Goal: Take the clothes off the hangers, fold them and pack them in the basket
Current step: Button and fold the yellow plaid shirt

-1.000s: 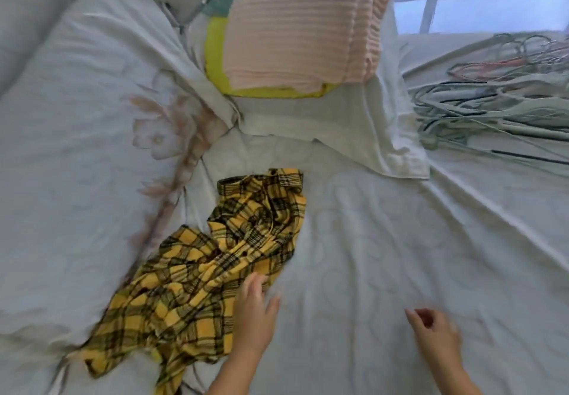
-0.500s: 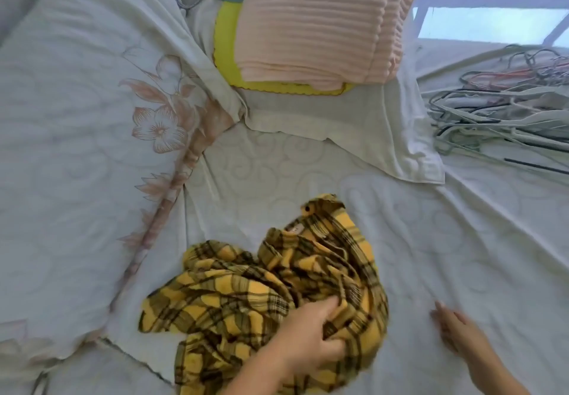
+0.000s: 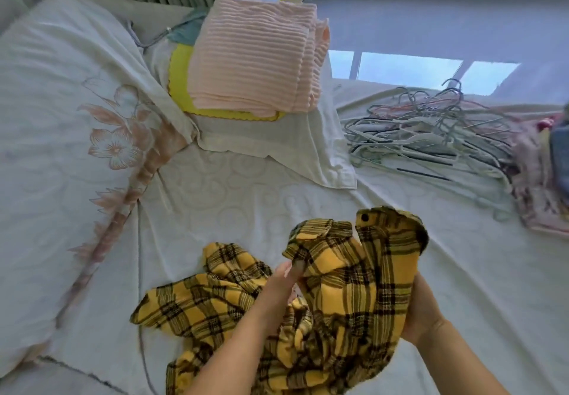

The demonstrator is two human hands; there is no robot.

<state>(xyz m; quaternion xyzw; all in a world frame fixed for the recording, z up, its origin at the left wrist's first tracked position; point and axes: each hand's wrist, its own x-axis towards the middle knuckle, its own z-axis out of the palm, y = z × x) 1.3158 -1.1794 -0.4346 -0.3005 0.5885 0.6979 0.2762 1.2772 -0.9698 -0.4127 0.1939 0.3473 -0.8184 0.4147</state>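
A crumpled yellow and black plaid shirt (image 3: pixel 354 296) is bunched on the white bed sheet in front of me, its upper part lifted. My left hand (image 3: pixel 278 287) pinches a fold of the shirt near its collar. My right hand (image 3: pixel 423 308) grips the shirt's right side from behind, its fingers hidden by the cloth. A pile of empty hangers (image 3: pixel 431 130) lies on the bed at the right. No basket is in view.
A folded pink ribbed blanket (image 3: pixel 255 56) sits on a yellow cloth (image 3: pixel 180 77) and a white pillow at the back. A flowered quilt (image 3: pixel 77 111) covers the left. More clothes (image 3: pixel 542 176) lie at the far right edge. Windows run behind.
The shirt was lying flat on the left; my left hand dragged it to the middle and bunched it. My right hand left the sheet and took hold of the shirt's right side.
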